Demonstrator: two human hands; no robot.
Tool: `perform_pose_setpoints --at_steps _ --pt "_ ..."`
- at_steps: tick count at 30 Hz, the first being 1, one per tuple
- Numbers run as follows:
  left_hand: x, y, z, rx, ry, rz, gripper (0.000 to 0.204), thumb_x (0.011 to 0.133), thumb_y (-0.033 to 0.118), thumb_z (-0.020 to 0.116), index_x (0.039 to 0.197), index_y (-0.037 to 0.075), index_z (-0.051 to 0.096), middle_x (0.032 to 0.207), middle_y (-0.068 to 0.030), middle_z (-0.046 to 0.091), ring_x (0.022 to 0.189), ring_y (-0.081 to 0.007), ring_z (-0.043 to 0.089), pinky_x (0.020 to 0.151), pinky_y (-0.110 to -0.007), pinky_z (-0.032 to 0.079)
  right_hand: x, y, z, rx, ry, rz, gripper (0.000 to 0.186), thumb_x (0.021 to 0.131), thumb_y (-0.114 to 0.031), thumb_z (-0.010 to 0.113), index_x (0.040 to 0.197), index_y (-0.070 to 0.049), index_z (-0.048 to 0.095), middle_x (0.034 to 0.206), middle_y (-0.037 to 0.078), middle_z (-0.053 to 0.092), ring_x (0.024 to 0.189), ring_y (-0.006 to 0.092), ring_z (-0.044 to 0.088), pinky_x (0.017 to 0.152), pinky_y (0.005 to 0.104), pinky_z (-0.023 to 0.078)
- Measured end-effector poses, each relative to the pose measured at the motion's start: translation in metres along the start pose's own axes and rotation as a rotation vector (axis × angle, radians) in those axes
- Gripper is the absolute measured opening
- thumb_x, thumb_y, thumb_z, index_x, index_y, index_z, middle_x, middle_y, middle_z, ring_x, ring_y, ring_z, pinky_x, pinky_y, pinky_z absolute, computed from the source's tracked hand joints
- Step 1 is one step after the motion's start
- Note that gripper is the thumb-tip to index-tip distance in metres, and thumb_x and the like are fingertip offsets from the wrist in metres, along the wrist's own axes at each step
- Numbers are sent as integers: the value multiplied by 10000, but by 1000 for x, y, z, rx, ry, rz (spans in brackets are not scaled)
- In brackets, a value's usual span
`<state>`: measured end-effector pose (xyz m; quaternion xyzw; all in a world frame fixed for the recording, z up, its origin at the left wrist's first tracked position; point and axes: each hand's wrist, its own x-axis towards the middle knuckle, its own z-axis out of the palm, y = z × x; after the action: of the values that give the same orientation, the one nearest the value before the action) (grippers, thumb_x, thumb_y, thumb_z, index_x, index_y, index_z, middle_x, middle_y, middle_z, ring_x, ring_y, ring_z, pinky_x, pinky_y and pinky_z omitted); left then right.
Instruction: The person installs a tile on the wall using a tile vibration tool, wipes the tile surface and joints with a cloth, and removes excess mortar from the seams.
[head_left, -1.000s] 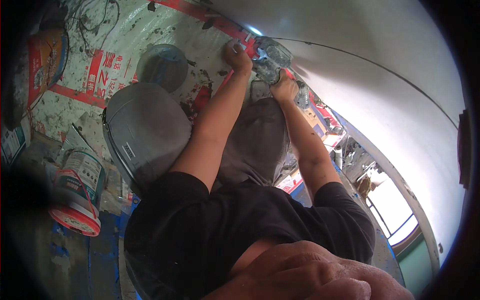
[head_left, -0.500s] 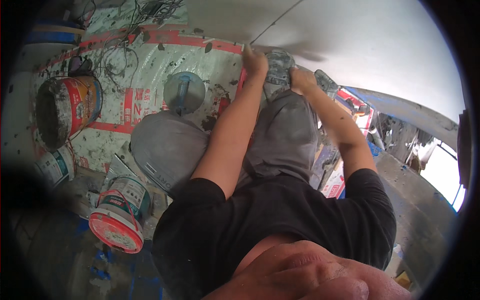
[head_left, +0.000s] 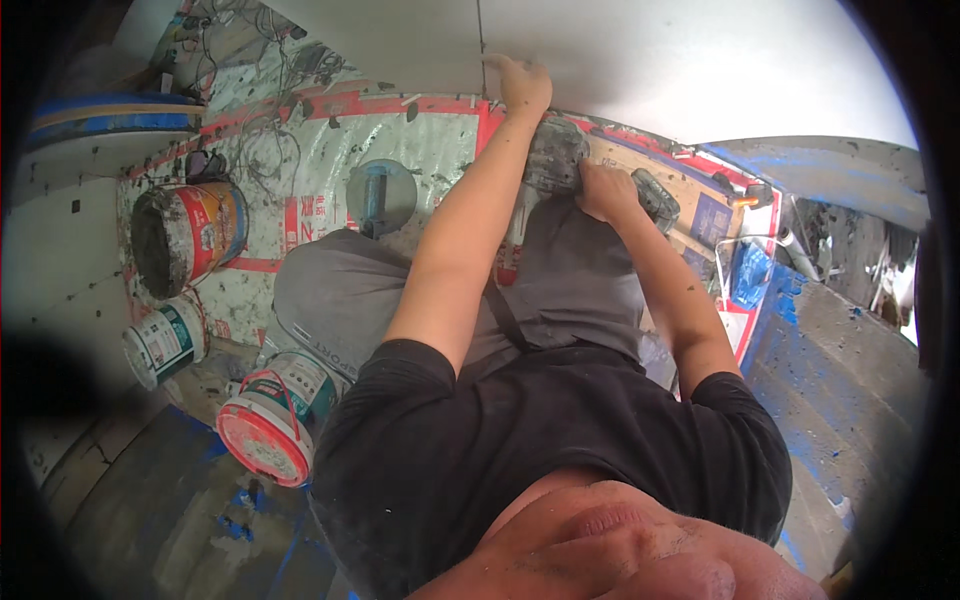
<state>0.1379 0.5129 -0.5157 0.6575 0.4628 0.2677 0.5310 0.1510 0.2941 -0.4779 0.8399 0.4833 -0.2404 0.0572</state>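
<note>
Right hand [head_left: 605, 190] is clasping a blocky dark-grey power tool [head_left: 557, 157], pale grime mottling its casing; left hand [head_left: 522, 85] is holding its thumb spread near the white panel [head_left: 660, 60].

A black T-shirt [head_left: 560, 430] with a rounded neckline fills the lower centre of the frame, its cloth creased and marked by a tiny pale speck; the short sleeves [head_left: 725, 395] end above the elbows. Grey trousers [head_left: 590, 290], loose and wrinkled, show mid-frame, with small lettering on the left leg [head_left: 335, 290]. The left hand [head_left: 524, 85] and right hand [head_left: 607, 190], towards the upper centre, are bare.
</note>
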Motion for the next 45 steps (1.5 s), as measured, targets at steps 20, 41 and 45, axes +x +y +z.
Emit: perform_pose_setpoints --at_steps 20,41,45 --pt "-42 82 -269 1268 -851 233 289 893 236 631 927 -26 750 980 -257 723 954 -383 707 874 -459 534 -15 24 20 116 275 -61 216 795 -131 674 981 -21 681 936 173 750 868 319 754 748 440 587" --pt "-58 148 -266 1004 -364 263 785 878 513 698 1340 -95 514 1317 -296 618 1215 -399 625 1053 -430 469 -40 -12 -9 137 88 -5 366 728 -238 746 998 9 742 1043 195 752 991 345 733 828 454 582" --pt "-43 119 -254 591 -243 374 908 906 547 648 1484 -108 397 1472 -338 483 1404 -420 465 1156 -428 376 -27 -34 -43 235 -72 42 399 729 -293 722 967 25 755 1023 214 746 973 335 732 824 457 585"
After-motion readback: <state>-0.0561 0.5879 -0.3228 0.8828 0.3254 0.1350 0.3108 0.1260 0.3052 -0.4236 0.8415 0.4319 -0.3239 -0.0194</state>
